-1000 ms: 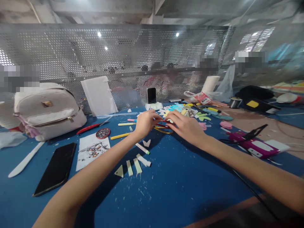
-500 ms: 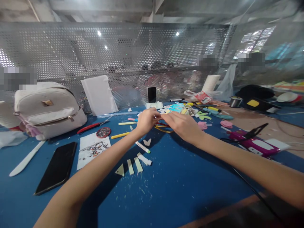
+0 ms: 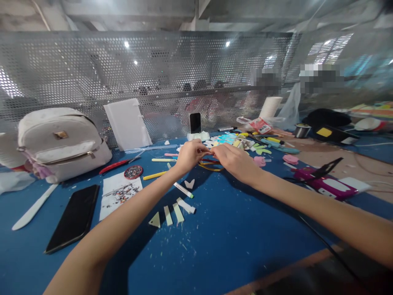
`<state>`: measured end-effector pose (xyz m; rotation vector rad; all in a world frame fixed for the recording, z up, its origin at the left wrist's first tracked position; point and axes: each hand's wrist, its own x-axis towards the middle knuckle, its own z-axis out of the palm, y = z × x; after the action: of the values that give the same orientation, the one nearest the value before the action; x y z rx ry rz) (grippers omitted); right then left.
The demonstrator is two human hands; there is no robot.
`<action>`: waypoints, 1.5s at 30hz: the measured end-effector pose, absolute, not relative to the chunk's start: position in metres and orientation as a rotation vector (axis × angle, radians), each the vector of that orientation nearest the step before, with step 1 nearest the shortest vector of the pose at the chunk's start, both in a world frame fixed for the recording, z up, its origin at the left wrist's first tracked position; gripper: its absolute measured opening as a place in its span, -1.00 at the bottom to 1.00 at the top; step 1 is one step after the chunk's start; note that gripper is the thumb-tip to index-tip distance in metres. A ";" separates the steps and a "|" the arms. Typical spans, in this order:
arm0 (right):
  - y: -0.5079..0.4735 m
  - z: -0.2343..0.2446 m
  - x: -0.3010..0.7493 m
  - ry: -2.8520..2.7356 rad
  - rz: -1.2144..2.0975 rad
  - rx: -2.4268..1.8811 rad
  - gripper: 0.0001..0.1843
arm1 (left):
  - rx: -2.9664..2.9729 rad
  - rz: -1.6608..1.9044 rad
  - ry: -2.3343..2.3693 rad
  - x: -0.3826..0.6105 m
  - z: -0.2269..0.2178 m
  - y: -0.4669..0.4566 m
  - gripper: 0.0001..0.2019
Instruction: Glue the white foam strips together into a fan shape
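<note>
My left hand (image 3: 190,155) and my right hand (image 3: 235,162) meet over the far middle of the blue table (image 3: 239,237), fingers pinched close together. Whatever they hold between the fingertips is too small and covered to make out. Just beneath the hands lies a yellow-orange looped thing (image 3: 211,167), partly hidden. Nearer me are a pale V-shaped piece (image 3: 189,184), a white marker with a green end (image 3: 183,190), pale flat strips (image 3: 178,212) and a pale triangle with a small hole (image 3: 155,220).
At left stand a white backpack (image 3: 64,143), a black phone (image 3: 73,219) and a paper (image 3: 118,196) strewn with tiny bits. Behind the hands lie many coloured pieces (image 3: 225,139) and an upright small phone (image 3: 195,123). A magenta device (image 3: 325,183) with a cable sits right.
The fingertips of my right hand have shifted slightly against the left ones. The view has moved a little; the things on the table lie as before.
</note>
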<state>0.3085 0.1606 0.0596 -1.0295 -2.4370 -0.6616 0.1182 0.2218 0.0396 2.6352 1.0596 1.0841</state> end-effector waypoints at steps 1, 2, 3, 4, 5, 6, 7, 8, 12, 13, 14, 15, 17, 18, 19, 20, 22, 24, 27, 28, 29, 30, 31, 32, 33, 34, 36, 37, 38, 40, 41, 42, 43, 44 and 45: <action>0.161 0.059 0.311 -2.430 -0.605 -1.022 -0.77 | 2.639 1.083 1.052 0.118 0.039 0.222 -0.77; 0.162 0.058 0.314 -2.418 -0.545 -1.018 -0.80 | 2.644 1.081 1.045 0.117 0.039 0.221 -0.77; 0.162 0.058 0.317 -2.398 -0.483 -1.019 -0.84 | 2.650 1.078 1.039 0.117 0.038 0.221 -0.77; 0.161 0.058 0.320 -2.373 -0.420 -1.023 -0.87 | 2.657 1.072 1.033 0.116 0.038 0.220 -0.77; 0.160 0.058 0.323 -2.343 -0.355 -1.031 -0.91 | 2.665 1.065 1.027 0.115 0.038 0.219 -0.77; 0.159 0.060 0.325 -2.311 -0.288 -1.041 -0.95 | 2.674 1.057 1.021 0.114 0.038 0.218 -0.78; 0.157 0.061 0.327 -2.277 -0.221 -1.050 -0.98 | 2.686 1.045 1.011 0.112 0.038 0.217 -0.78; 0.154 0.063 0.328 -2.246 -0.154 -1.059 -0.98 | 2.699 1.030 0.999 0.110 0.038 0.215 -0.78; 0.143 0.068 0.328 -2.180 0.101 -1.059 -0.89 | 2.767 0.937 0.933 0.101 0.038 0.205 -0.80; 0.141 0.068 0.328 -2.176 0.154 -1.057 -0.88 | 2.787 0.904 0.915 0.099 0.037 0.201 -0.80; 0.138 0.067 0.326 -2.175 0.202 -1.056 -0.87 | 2.808 0.867 0.899 0.097 0.035 0.197 -0.80; 0.137 0.066 0.325 -2.177 0.244 -1.055 -0.87 | 2.829 0.826 0.882 0.095 0.032 0.193 -0.80; 0.135 0.062 0.322 -2.191 0.318 -1.055 -0.87 | 2.866 0.739 0.849 0.093 0.026 0.186 -0.80; 0.134 0.060 0.321 -2.201 0.348 -1.055 -0.87 | 2.879 0.699 0.836 0.093 0.023 0.185 -0.79; 0.134 0.058 0.319 -2.211 0.376 -1.055 -0.87 | 2.885 0.668 0.829 0.094 0.020 0.184 -0.79; 0.134 0.057 0.318 -2.219 0.398 -1.056 -0.88 | 2.883 0.646 0.827 0.095 0.019 0.186 -0.79; 0.135 0.055 0.316 -2.220 0.429 -1.064 -0.88 | 2.852 0.633 0.847 0.098 0.017 0.191 -0.77; 0.136 0.054 0.316 -2.207 0.453 -1.072 -0.88 | 2.784 0.653 0.892 0.101 0.017 0.197 -0.76; 0.137 0.052 0.316 -2.174 0.485 -1.074 -0.85 | 2.629 0.700 0.965 0.101 0.015 0.198 -0.77; 0.136 0.052 0.317 -2.166 0.493 -1.071 -0.84 | 2.570 0.711 0.979 0.100 0.014 0.196 -0.77; 0.135 0.051 0.316 -2.160 0.497 -1.068 -0.83 | 2.511 0.717 0.987 0.098 0.011 0.192 -0.77; 0.134 0.050 0.315 -2.156 0.494 -1.065 -0.83 | 2.455 0.719 0.989 0.095 0.009 0.187 -0.77; 0.133 0.049 0.314 -2.156 0.485 -1.063 -0.84 | 2.402 0.721 0.988 0.091 0.007 0.181 -0.77; 0.133 0.049 0.313 -2.160 0.470 -1.062 -0.86 | 2.355 0.724 0.984 0.087 0.006 0.175 -0.77; 0.132 0.049 0.312 -2.169 0.448 -1.062 -0.87 | 2.315 0.731 0.982 0.082 0.005 0.170 -0.77; 0.133 0.049 0.310 -2.186 0.423 -1.063 -0.89 | 2.282 0.740 0.982 0.077 0.006 0.165 -0.77; 0.137 0.049 0.308 -2.243 0.363 -1.069 -0.93 | 2.229 0.772 0.993 0.068 0.008 0.159 -0.78; 0.140 0.049 0.307 -2.280 0.328 -1.076 -0.95 | 2.208 0.790 0.999 0.065 0.010 0.157 -0.78; 0.143 0.049 0.307 -2.319 0.289 -1.085 -0.96 | 2.189 0.809 1.006 0.062 0.012 0.157 -0.78; 0.151 0.046 0.305 -2.396 0.205 -1.104 -0.92 | 2.154 0.839 1.012 0.058 0.016 0.158 -0.79; 0.155 0.044 0.304 -2.432 0.161 -1.111 -0.89 | 2.139 0.851 1.012 0.057 0.017 0.159 -0.79; 0.159 0.042 0.303 -2.468 0.112 -1.117 -0.85 | 2.126 0.862 1.011 0.057 0.018 0.160 -0.79; 0.162 0.040 0.301 -2.502 0.059 -1.120 -0.80 | 2.113 0.872 1.011 0.058 0.018 0.160 -0.79; 0.164 0.038 0.299 -2.538 0.001 -1.121 -0.76 | 2.102 0.880 1.010 0.059 0.018 0.160 -0.79; 0.166 0.037 0.298 -2.573 -0.059 -1.120 -0.73 | 2.092 0.887 1.010 0.059 0.019 0.160 -0.79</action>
<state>0.2978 0.1662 0.0368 -1.1196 -2.5730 -0.0592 0.0594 0.1599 0.0186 2.0918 1.0104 0.8866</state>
